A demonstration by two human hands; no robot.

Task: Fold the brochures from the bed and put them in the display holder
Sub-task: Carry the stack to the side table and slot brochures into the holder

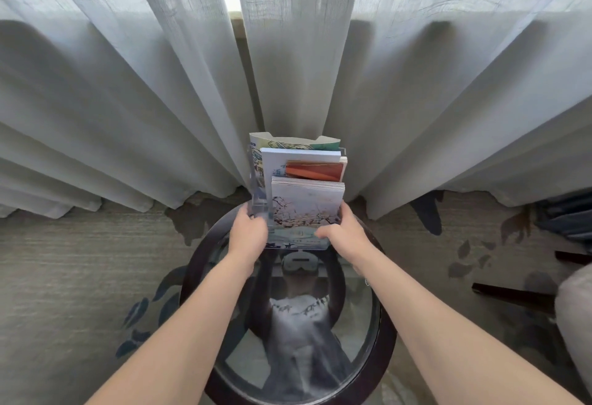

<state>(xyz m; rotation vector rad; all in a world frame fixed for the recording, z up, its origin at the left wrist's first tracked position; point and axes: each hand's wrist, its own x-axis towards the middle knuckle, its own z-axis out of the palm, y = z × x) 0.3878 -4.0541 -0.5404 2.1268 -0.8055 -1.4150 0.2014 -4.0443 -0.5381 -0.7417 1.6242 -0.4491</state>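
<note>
Both hands grip the clear display holder that stands on the round glass table. The left hand curls around its left side, the right hand around its right front corner. Between the hands, the folded brochures stand upright in its tiers.

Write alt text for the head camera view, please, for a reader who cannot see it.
Both hands, left hand and right hand, grip the sides of a clear display holder full of brochures, standing on a round glass table before pale curtains.
</note>
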